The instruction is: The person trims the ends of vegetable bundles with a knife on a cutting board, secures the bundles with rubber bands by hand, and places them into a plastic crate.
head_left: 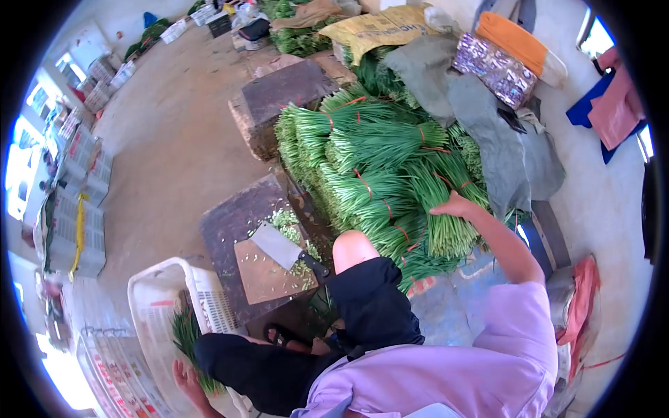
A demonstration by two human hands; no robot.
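My right hand rests on a bundle of green stalks at the right of a large pile, its fingers spread over the stalks. Red bands tie the bundles. At the lower left my left hand is over the white basket, fingers apart and holding nothing. Beside it, more green stalks lie in the basket. A cleaver with a black handle lies on a cutting board, among chopped pale green bits, in front of my knee.
A dark block stands left of the pile. Grey sheeting, a yellow sack and a shiny patterned bag lie behind and right of it. Stacked white crates line the left side. A metal container stands at the right.
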